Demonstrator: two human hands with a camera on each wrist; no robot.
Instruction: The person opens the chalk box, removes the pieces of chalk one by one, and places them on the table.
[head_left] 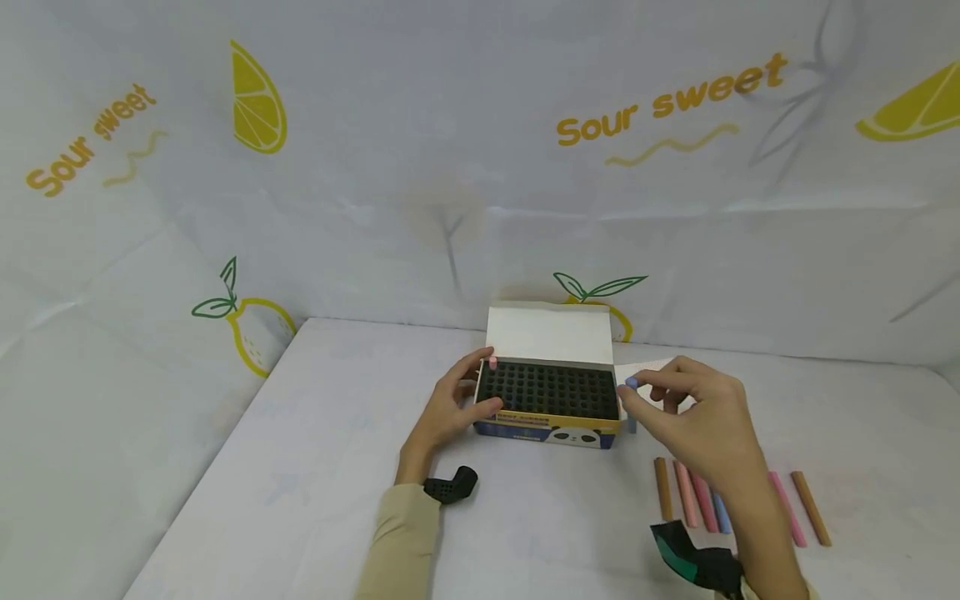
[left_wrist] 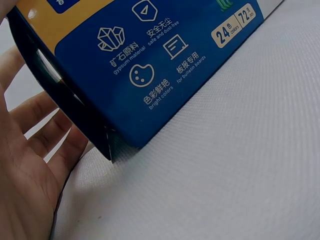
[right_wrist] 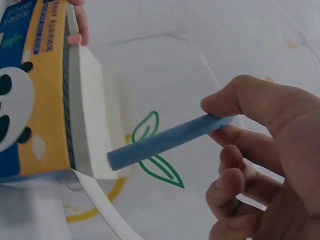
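A chalk box (head_left: 517, 432) with a panda on its front stands with its white lid (head_left: 550, 335) raised. Inside is a black foam insert (head_left: 551, 390) full of round holes. One pink chalk (head_left: 492, 363) pokes up at the far left corner. My left hand (head_left: 444, 410) grips the box's left end, thumb over the front rim and fingers toward the back. Just beyond the box's right end, my right hand (head_left: 701, 417) pinches a blue chalk stick (right_wrist: 165, 142) by one end between thumb and index finger. In the right wrist view its free end points toward the box, apart from it.
To the right, partly behind the right forearm, several chalk sticks lie on the white cloth: a brown one (head_left: 663, 489), pink ones (head_left: 686, 495), a blue one (head_left: 722, 513) and another brown one (head_left: 812, 508). A white side flap (head_left: 637, 367) sticks out from the box. A lemon-print cloth hangs behind.
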